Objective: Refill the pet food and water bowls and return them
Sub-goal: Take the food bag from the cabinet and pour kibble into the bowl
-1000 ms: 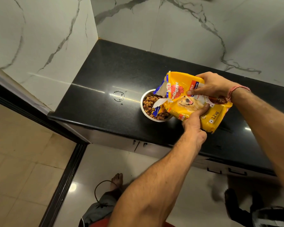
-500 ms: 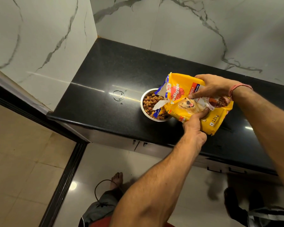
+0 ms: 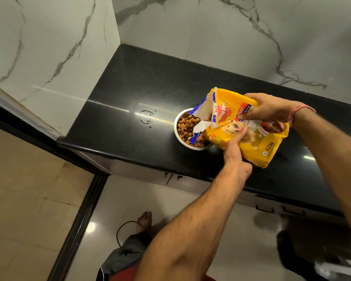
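A steel bowl [image 3: 177, 126] stands on the black counter [image 3: 130, 94] near its front edge, filled with brown kibble [image 3: 185, 128]. A yellow pet food bag [image 3: 257, 142] is tipped over the bowl's right side, its torn open mouth facing left over the kibble. My left hand [image 3: 234, 148] grips the bag's near edge from below, thumb on the dog picture. My right hand [image 3: 265, 108] holds the bag's far edge from above, fingers curled over it. No water bowl is in view.
A ring-shaped water mark [image 3: 146, 116] lies on the counter left of the bowl. Marble walls [image 3: 231, 37] close the corner behind and to the left. Cabinet fronts with handles [image 3: 264, 209] sit below the counter. My bare feet stand on the glossy floor [image 3: 118, 203].
The bag's mouth has lifted slightly and the bag sits a little more upright over the bowl. Both hands keep their hold; the bowl has not moved.
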